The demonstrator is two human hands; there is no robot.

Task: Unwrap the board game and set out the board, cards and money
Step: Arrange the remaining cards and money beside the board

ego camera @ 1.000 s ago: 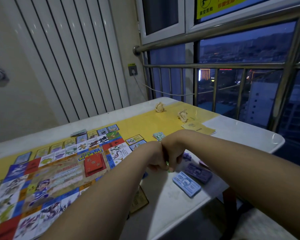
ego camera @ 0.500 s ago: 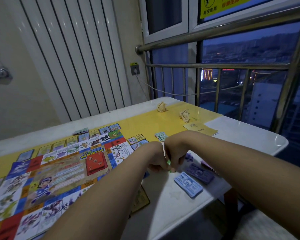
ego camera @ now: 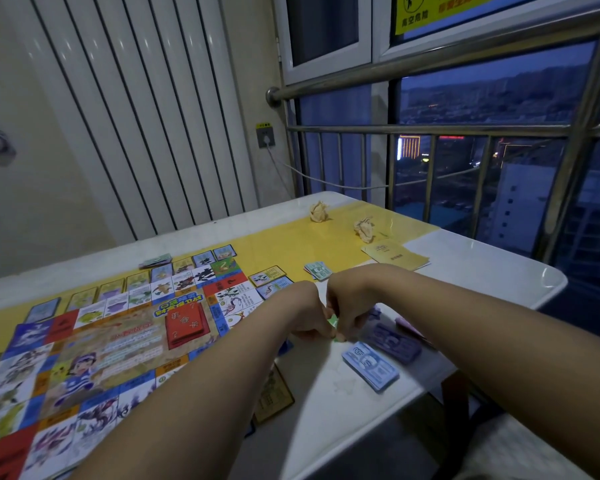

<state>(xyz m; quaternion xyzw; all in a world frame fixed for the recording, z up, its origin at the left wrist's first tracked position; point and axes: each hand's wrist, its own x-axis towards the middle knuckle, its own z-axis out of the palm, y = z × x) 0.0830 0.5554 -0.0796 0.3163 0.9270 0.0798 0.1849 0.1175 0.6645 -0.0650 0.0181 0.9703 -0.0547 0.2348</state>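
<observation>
The colourful game board (ego camera: 94,355) lies open on the left half of the table, with a red card stack (ego camera: 186,324) near its middle. My left hand (ego camera: 303,311) and my right hand (ego camera: 347,301) meet knuckle to knuckle just right of the board, and both pinch a small green piece (ego camera: 333,322) between them; what it is stays unclear. Beside my right hand lie a blue money stack (ego camera: 369,370) and a purple money stack (ego camera: 395,342). A green money stack (ego camera: 318,270) lies farther back.
Two crumpled paper balls (ego camera: 318,212) (ego camera: 364,229) and a yellow booklet (ego camera: 395,257) sit at the far end of the white table (ego camera: 499,271). Loose cards (ego camera: 267,275) line the board's far edge. A dark card (ego camera: 274,396) lies under my left forearm. A steel railing (ego camera: 430,128) stands behind.
Both hands stay pressed together on the small green piece. The view has shifted slightly to the left; nothing on the table moved.
</observation>
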